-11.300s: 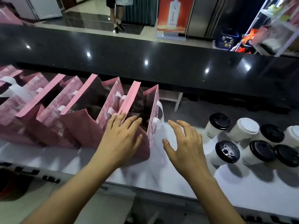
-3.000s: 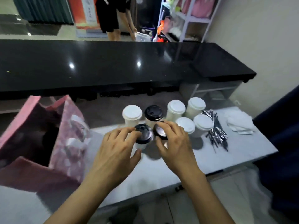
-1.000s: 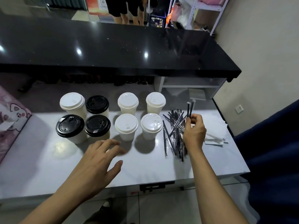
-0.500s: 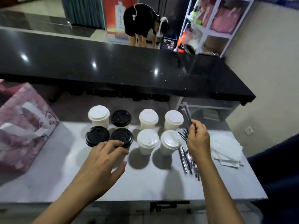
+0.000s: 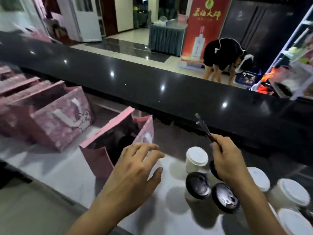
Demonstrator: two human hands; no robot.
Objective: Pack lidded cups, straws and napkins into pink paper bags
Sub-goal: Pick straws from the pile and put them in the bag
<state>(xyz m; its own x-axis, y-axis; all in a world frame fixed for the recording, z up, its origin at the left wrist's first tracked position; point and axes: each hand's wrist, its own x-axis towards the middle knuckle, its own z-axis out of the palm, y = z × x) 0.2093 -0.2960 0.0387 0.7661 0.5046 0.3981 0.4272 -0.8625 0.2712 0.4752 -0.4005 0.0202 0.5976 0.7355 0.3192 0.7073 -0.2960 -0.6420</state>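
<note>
While the right hand [image 5: 227, 160] grips two dark straws [image 5: 204, 128] in closed fingers above the lidded cups [image 5: 197, 184] at the right of the white bench [image 5: 55, 168], the left hand [image 5: 135, 168] hovers empty, fingers spread, just beside the open pink bag [image 5: 101, 155].

On the table [image 5: 50, 168] we see an open bag [image 5: 116, 146] left of the cups [image 5: 197, 160]; more bags [image 5: 50, 114] stand further left, and the counter [image 5: 152, 85] runs behind.
</note>
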